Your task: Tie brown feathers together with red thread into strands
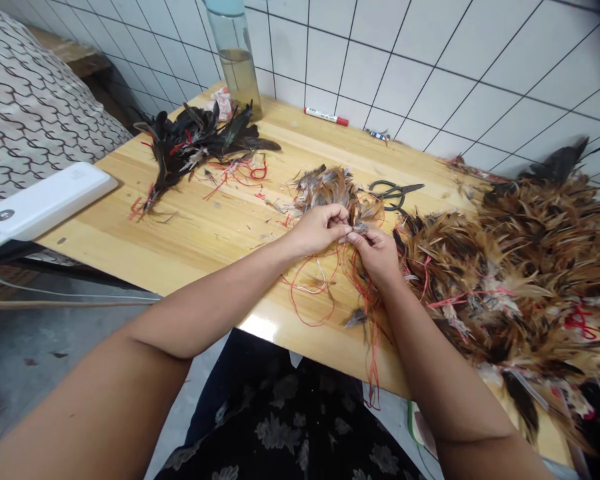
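Observation:
Both hands meet over the middle of the wooden table, fingertips pinched close together. My left hand and my right hand grip a small feather, greyish at its base; its finer detail is too small to make out. Just behind them lies a loose pile of brown and grey feathers. Red string loops over the table beneath my hands and hangs over the front edge. A pair of black-handled scissors rests right behind my right hand.
A large heap of brown feathers tied with red string covers the right side. Black feathers lie back left, near a water bottle. A white power bank sits at the left edge; a red-capped marker lies by the tiled wall.

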Demonstrator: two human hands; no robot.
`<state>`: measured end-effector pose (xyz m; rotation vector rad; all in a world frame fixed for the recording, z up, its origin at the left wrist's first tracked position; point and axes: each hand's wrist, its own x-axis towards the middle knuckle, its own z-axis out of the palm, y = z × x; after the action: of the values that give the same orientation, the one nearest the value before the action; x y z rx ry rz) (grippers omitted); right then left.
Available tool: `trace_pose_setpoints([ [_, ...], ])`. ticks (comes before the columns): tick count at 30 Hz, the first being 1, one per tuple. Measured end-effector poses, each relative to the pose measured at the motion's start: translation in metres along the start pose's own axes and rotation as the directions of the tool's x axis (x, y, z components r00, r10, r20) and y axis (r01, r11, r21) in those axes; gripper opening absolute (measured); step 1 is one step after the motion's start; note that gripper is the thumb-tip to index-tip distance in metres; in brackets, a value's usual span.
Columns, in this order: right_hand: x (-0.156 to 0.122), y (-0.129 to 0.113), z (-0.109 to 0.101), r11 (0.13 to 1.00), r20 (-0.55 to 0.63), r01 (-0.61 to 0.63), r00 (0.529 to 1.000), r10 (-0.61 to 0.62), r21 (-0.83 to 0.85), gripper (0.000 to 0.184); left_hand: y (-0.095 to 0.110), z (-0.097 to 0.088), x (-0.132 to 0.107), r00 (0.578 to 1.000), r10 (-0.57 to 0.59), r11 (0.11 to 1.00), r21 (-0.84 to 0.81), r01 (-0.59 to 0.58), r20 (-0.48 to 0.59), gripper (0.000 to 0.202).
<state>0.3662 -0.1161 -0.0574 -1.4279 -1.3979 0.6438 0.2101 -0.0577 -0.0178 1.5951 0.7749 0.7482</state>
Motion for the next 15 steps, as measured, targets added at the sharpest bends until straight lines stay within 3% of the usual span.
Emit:
trace_pose_setpoints([
  [7,-0.001,-0.002,-0.001,1.0,-0.014,-0.029,0.999,0.028,-0.012,0.023,-0.004,-0.001,0.002,0.998,0.0,0.995,-0.098,0.006,0.059,0.007],
  [12,-0.001,-0.002,-0.003,0.996,-0.034,-0.077,0.996,0.078,0.036,0.024,0.002,-0.011,0.0,0.998,0.019,0.996,-0.081,-0.025,-0.065,0.015],
  [15,0.0,-0.002,-0.005,0.999,0.003,-0.023,1.0,0.023,-0.032,0.021,0.003,-0.013,-0.001,0.999,-0.015,0.997,-0.074,0.012,-0.037,0.014],
])
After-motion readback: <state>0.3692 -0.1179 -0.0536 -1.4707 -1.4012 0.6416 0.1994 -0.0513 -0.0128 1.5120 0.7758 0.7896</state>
